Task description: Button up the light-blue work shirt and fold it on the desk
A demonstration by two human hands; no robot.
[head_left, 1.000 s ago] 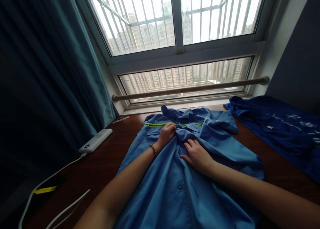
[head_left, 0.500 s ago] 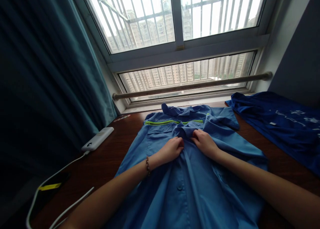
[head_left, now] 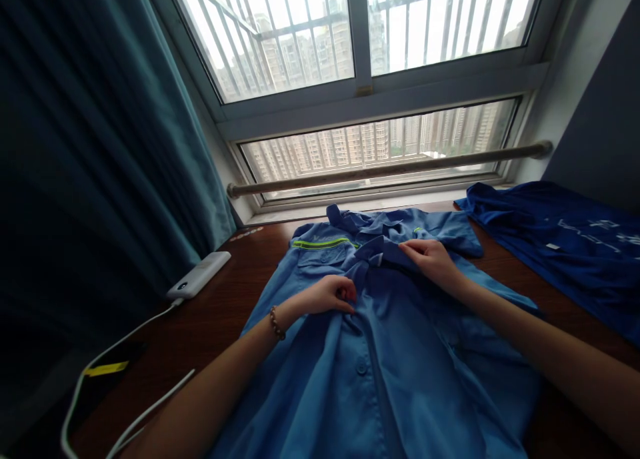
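Note:
A light blue work shirt (head_left: pixel 395 352) with a yellow-green stripe across the chest lies front up on a dark wooden table (head_left: pixel 220 319), collar toward the window. My left hand (head_left: pixel 327 294), a bead bracelet on its wrist, is closed on the shirt's front placket near the upper chest. My right hand (head_left: pixel 430 259) pinches a fold of fabric just below the collar. One round button (head_left: pixel 361 365) shows lower on the placket.
A darker blue garment (head_left: pixel 565 252) lies spread at the right. A white power bank (head_left: pixel 199 275) with a white cable (head_left: pixel 115 352) rests at the table's left edge, beside a teal curtain (head_left: pixel 100 165). A barred window (head_left: pixel 360 65) with a rail stands behind.
My left hand came back from the chest stripe to the placket. My right hand moved up from the shirt's middle to the fold under the collar. The camera tilted slightly.

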